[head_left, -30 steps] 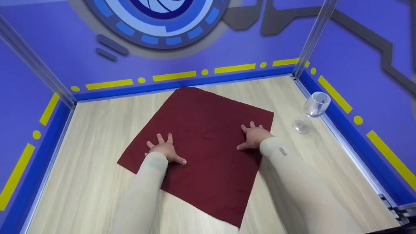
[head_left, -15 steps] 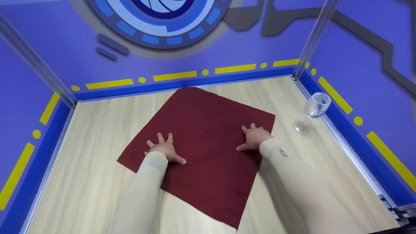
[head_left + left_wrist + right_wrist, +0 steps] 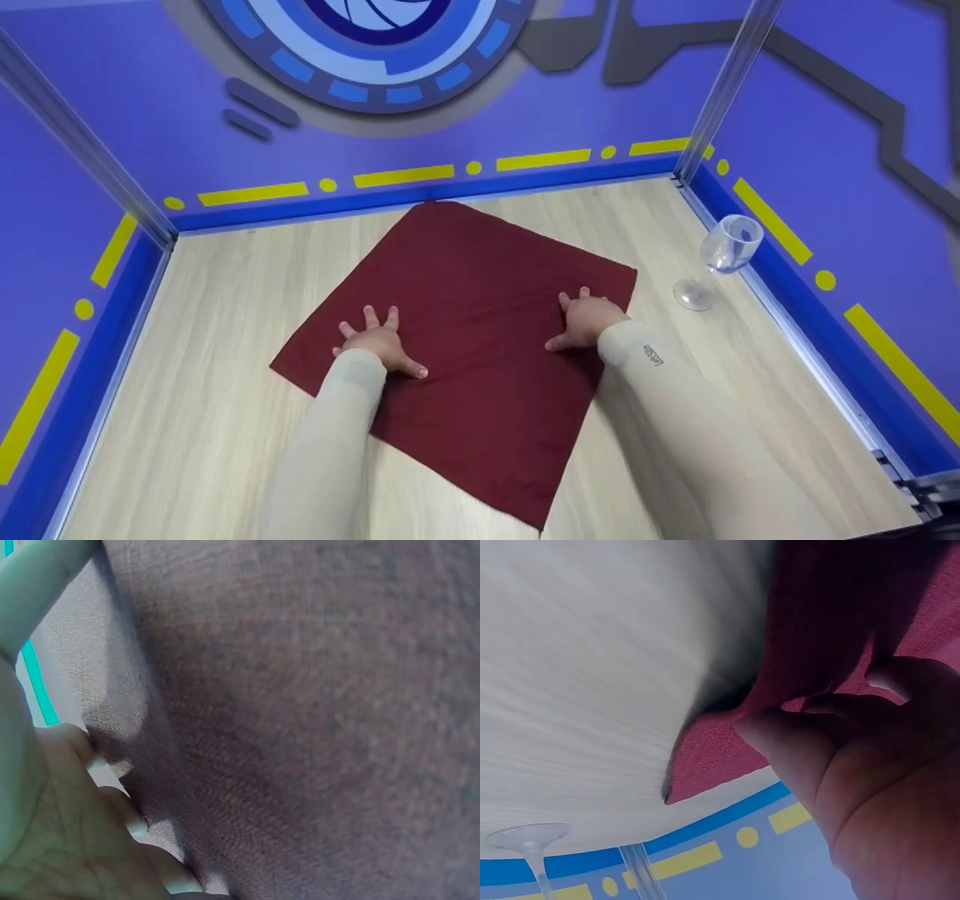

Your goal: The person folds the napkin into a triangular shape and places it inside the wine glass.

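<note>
A dark red square cloth (image 3: 480,277) lies spread on the wood-grain table, turned so its corners point toward the walls and the near side. On its left part rests my left hand (image 3: 379,346), fingers spread and thumb out to the right. My right hand (image 3: 591,319) presses near the right corner with its fingers apart. Seen from the right wrist, fingertips (image 3: 757,727) touch the red fabric (image 3: 720,754), which rises in a small fold beside them. The left wrist view shows fingertips (image 3: 176,870) against the woven cloth (image 3: 315,720).
A clear stemmed wine glass (image 3: 731,244) stands upright on the table (image 3: 225,300), right of the cloth and near the right wall. Blue panels (image 3: 420,135) with yellow dashes enclose the table at the back and both sides. The cloth's far corner reaches the back wall's base.
The cloth has turned slightly clockwise under my hands: its right corner has come nearer, its near corner has shifted left, and its left corner has moved up a little.
</note>
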The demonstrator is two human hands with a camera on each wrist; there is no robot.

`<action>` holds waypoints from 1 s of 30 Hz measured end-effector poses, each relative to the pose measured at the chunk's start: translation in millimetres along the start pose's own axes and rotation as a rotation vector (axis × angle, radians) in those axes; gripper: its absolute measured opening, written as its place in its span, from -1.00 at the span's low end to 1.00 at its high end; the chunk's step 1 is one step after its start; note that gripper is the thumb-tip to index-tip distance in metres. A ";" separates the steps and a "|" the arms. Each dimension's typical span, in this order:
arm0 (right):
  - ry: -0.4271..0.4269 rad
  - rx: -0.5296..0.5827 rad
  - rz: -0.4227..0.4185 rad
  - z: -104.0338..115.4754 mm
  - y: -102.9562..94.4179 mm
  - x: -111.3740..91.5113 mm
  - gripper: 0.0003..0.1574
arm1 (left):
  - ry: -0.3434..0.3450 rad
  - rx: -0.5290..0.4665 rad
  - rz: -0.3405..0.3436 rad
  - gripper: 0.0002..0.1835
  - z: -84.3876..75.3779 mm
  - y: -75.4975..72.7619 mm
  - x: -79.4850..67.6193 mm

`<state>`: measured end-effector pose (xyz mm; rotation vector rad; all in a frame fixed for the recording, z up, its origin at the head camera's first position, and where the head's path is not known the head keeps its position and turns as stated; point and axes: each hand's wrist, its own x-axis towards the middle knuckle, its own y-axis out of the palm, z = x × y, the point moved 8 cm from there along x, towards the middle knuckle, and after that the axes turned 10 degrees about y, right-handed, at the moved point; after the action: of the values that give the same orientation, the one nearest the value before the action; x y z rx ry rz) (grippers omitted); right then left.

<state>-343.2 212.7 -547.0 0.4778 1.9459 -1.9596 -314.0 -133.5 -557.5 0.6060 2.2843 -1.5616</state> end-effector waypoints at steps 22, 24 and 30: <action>0.026 0.142 0.066 -41.9 -4.1 16.8 0.34 | -0.035 -0.014 -0.045 0.47 21.5 -6.9 -7.4; 0.028 0.136 0.073 -40.4 -3.9 14.8 0.33 | -0.037 -0.010 -0.039 0.47 22.2 -6.9 -7.0; 0.033 0.113 0.077 -35.5 -4.0 10.3 0.32 | -0.030 -0.013 -0.034 0.46 24.4 -7.9 -7.4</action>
<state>-354.2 248.1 -548.4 0.6090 1.8148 -2.0320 -311.2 -160.0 -556.4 0.5394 2.2925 -1.5593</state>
